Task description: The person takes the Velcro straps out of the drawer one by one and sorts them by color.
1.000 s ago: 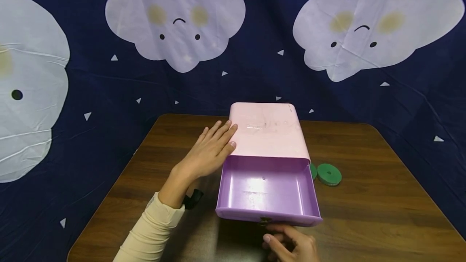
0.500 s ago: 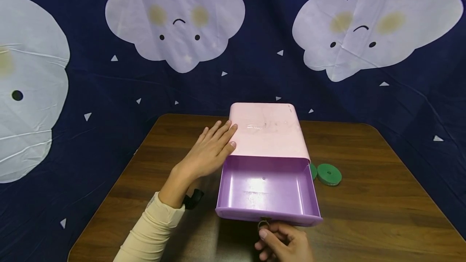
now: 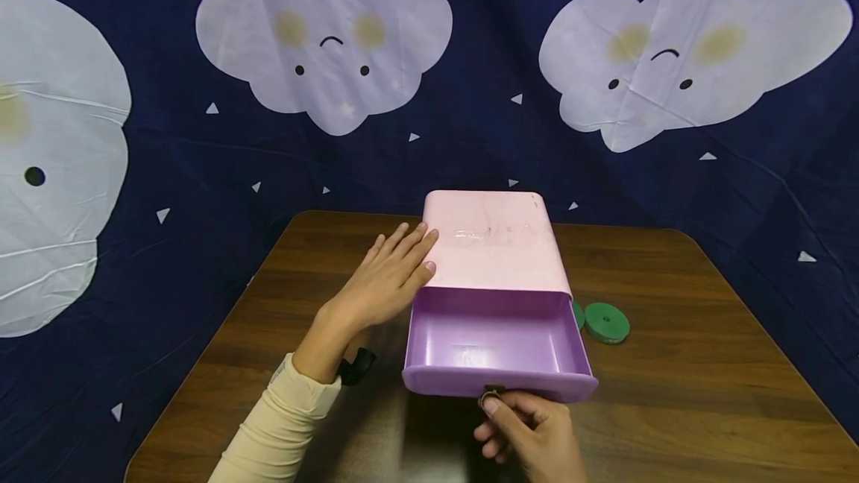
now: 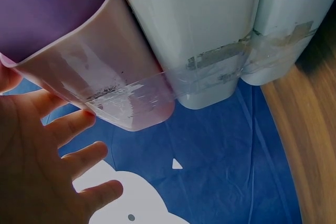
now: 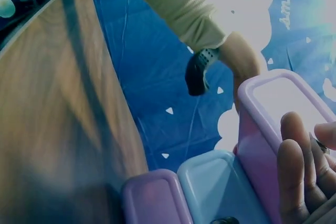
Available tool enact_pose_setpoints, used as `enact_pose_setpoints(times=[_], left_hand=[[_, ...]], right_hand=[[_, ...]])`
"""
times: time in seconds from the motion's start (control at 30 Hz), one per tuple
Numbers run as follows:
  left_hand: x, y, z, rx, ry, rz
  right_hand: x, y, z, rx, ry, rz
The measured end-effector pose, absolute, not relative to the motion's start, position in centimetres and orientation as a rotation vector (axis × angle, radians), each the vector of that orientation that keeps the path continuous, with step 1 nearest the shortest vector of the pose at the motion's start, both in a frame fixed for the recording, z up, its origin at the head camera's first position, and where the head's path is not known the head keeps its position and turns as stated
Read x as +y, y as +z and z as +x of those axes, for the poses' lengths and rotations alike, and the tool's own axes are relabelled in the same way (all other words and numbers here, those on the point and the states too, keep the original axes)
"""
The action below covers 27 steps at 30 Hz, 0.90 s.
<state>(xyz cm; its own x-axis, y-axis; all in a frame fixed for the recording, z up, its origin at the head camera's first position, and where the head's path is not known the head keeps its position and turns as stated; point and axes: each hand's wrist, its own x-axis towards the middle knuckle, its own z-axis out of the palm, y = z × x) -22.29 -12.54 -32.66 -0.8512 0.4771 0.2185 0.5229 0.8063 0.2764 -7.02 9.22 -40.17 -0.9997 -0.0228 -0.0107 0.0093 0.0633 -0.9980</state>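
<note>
- Pinching the ring pull (image 3: 488, 396) btwn thumb & index: R hand (image 3: 533, 431), low in head view, other fingers bent below.
- Ring pull sits mid-front on the purple drawer (image 3: 450, 381), which juts well out of the pink shell (image 3: 493, 241) twd the person.
- L hand (image 3: 376, 285): fingers straight & spread wide, resting vs the L top edge of pink shell, gripping nothing.
- Purple drawer = top one of a stack; L wrist view shows white shell (image 4: 194, 35) next under pink shell, clear tape (image 4: 210, 74) stuck across their sides.
- R wrist view: blue drawer (image 5: 215, 182) next down, then lower purple drawer (image 5: 157, 198); their fronts sit well back from the top one's.
- Green disc (image 3: 607, 323) w/ a small center hole lies on the worktop (image 3: 684, 393), R of stack; 2nd green disc (image 3: 578, 316) just beside it, partly hidden by drawer/shell.
- L arm: cream sleeve (image 3: 278, 423), dark strap (image 3: 357, 367) nr wrist.
- Bkgd: navy cloth (image 3: 483, 147) w/ upside-down cloud faces & wht triangles.
</note>
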Motion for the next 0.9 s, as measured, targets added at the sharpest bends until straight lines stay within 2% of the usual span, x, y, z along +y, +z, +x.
enact_pose_setpoints(times=[0.9], left_hand=[[-12.7,-32.4,-22.3,-2.856,-0.482,-0.791]], right_hand=[[9.8,-39.0,-13.4,2.310,-2.080,-0.021]])
